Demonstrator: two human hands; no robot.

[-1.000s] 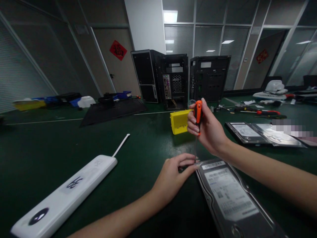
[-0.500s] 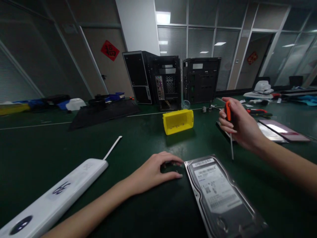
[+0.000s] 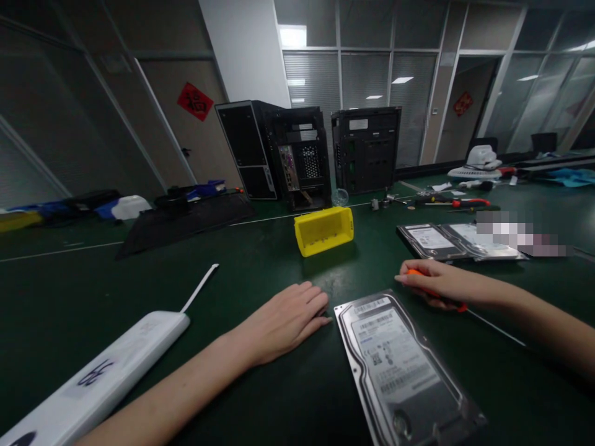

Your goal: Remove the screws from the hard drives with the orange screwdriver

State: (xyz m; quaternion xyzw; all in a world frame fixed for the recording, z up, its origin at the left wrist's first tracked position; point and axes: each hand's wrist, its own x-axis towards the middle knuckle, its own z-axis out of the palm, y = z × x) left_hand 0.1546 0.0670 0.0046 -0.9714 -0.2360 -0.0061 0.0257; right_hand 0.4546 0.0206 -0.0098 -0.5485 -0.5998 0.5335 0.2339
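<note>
A silver hard drive (image 3: 400,365) with a white label lies flat on the green table, its far end between my hands. My left hand (image 3: 292,319) rests palm down just left of the drive's far corner, apart from it. Its fingers are curled together with the thumb close by, and no object shows in them. To the right of the drive, my right hand (image 3: 437,282) is closed round the orange handle of a screwdriver (image 3: 493,324). The thin metal shaft points back toward the lower right, away from the drive.
A yellow bin (image 3: 323,232) with small bits inside lies beyond the drive. More hard drives (image 3: 430,241) sit to the right, below pliers and tools (image 3: 458,202). Computer cases (image 3: 367,148) stand at the back. A white device (image 3: 97,371) marked 39 lies left.
My right hand has come down toward the drive, and the screwdriver has swung from pointing down to pointing rightward. My left hand's fingers have drawn in. The view has shifted slightly.
</note>
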